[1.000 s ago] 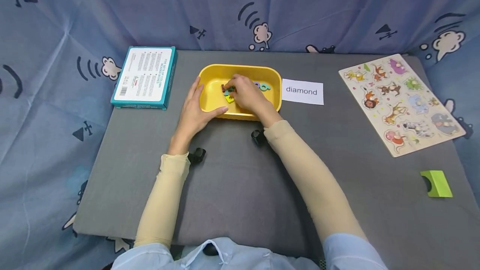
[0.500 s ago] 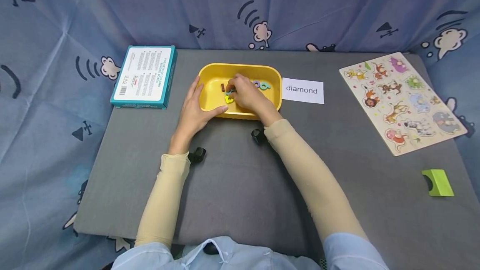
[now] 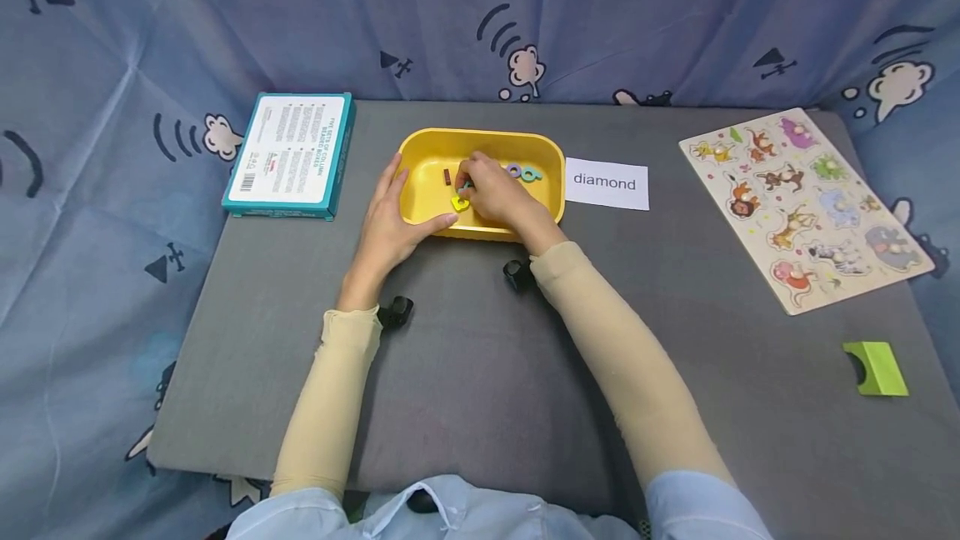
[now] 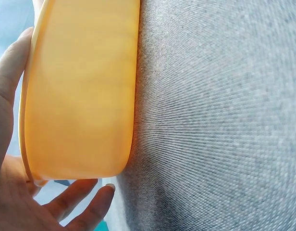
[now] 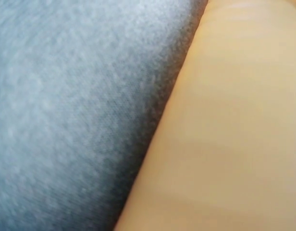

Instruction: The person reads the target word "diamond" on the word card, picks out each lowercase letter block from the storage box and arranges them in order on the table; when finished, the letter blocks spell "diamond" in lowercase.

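A yellow plastic tray (image 3: pixel 480 138) stands on the grey table. My left hand (image 3: pixel 387 215) holds its near left corner, with the thumb on the front rim and the fingers along the left wall; the left wrist view shows the hand at the tray (image 4: pixel 80 96) from outside. My right hand (image 3: pixel 491 187) reaches into the tray, fingers curled down at a small teal piece (image 3: pixel 467 185), mostly hidden. Close by lie a yellow piece (image 3: pixel 460 203) and a brown bar-shaped piece (image 3: pixel 447 177). A purple ring (image 3: pixel 513 170) and a teal ring-shaped piece (image 3: pixel 531 174) lie right of it.
A card printed "diamond" (image 3: pixel 606 183) lies against the tray's right side. A teal-edged box (image 3: pixel 288 152) is at back left. An animal puzzle board (image 3: pixel 802 207) and a green arched block (image 3: pixel 877 368) lie at right. The right wrist view shows mostly sleeve (image 5: pixel 234 125).
My right fingers have shifted slightly right inside the tray, off the brown piece, which now shows alone. The left hand has stayed on the tray.
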The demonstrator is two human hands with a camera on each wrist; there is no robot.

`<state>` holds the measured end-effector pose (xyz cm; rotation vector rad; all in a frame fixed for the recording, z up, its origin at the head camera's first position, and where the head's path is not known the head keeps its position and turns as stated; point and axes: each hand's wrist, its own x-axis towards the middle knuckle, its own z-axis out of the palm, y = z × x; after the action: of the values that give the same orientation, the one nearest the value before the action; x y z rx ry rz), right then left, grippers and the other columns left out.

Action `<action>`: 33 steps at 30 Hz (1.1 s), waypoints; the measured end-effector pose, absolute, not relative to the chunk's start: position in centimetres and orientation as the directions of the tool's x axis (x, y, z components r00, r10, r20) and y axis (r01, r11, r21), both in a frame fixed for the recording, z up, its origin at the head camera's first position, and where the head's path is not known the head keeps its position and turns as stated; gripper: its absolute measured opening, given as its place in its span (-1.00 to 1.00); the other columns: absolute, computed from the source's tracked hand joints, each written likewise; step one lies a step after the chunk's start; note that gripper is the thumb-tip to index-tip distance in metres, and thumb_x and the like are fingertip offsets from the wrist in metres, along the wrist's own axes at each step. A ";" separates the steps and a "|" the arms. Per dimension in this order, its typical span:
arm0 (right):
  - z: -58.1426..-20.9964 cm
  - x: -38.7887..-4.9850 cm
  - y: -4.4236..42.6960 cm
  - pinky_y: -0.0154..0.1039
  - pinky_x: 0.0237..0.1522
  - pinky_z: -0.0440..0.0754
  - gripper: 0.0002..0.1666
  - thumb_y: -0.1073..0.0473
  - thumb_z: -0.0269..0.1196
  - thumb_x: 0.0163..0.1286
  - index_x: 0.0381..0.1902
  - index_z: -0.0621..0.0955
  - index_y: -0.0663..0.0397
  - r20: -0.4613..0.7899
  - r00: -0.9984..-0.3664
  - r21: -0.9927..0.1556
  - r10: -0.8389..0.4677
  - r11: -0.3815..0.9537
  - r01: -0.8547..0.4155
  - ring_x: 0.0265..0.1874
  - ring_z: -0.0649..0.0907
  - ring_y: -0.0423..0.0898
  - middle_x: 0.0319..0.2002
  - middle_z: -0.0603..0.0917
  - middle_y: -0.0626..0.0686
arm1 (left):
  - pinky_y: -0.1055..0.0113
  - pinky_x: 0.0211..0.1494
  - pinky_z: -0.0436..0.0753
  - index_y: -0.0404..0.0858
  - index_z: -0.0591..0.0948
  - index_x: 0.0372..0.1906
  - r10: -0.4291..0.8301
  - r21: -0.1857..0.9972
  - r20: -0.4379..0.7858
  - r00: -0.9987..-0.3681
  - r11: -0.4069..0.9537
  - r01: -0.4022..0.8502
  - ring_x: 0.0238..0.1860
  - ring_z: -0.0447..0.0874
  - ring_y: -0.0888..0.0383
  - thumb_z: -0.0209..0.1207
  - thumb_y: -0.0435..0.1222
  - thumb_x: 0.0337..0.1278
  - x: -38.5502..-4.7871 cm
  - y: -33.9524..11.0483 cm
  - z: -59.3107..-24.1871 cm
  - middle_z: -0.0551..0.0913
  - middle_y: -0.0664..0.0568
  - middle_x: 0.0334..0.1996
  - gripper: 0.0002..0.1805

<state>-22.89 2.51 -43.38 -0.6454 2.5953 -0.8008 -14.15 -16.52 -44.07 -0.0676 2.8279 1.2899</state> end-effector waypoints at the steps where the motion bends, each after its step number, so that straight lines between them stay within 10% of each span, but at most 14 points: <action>1: -43.3 -22.9 2.6 -0.06 0.13 0.54 -0.92 0.27 0.22 0.60 -0.07 0.62 0.18 -0.193 -0.837 -0.595 -0.513 0.739 -0.315 -0.04 0.53 0.07 -0.02 0.51 0.14 | -0.08 0.73 0.14 -0.25 0.17 0.70 -0.025 0.754 -0.047 -0.999 0.655 -0.052 0.73 0.00 -0.06 0.51 0.20 0.05 -14.2 -16.5 -44.1 -0.10 0.22 0.76 0.24; 15: -40.1 -20.7 5.8 -0.09 -0.01 0.55 -0.72 0.17 -0.03 0.75 0.19 0.49 0.22 -0.067 -0.855 -0.751 -0.515 0.590 -0.297 -0.07 0.65 0.13 -0.07 0.67 0.22 | -0.04 0.73 0.14 -0.27 0.18 0.69 -0.030 0.752 -0.045 -0.999 0.657 -0.053 0.73 0.01 -0.04 0.53 0.21 0.03 -14.2 -16.5 -44.2 -0.10 0.26 0.76 0.26; 26: -38.1 -18.7 11.1 -0.43 -0.32 0.57 -0.76 0.20 0.33 0.54 0.05 0.64 0.22 0.151 -0.917 -0.800 -0.370 0.499 -0.333 -0.34 0.71 0.09 -0.13 0.80 0.20 | -0.07 0.74 0.11 -0.24 0.14 0.71 -0.043 0.742 -0.069 -0.997 0.666 -0.080 0.74 -0.04 -0.04 0.52 0.20 0.04 -14.2 -16.4 -44.2 -0.13 0.24 0.76 0.27; 33: -38.3 -17.6 14.3 -0.57 -0.13 0.68 -0.74 0.31 0.33 0.52 0.11 0.64 0.26 0.197 -0.951 -0.822 -0.240 0.488 -0.293 -0.13 0.81 0.05 -0.01 0.75 0.21 | -0.08 0.73 0.12 -0.23 0.14 0.71 -0.038 0.746 -0.064 -0.997 0.662 -0.072 0.74 -0.03 -0.04 0.52 0.21 0.04 -14.2 -16.3 -44.1 -0.11 0.21 0.77 0.27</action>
<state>-17.56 14.31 -38.35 -0.4944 2.7575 -1.5402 -14.16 -16.35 -44.11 -0.0935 2.8252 1.2703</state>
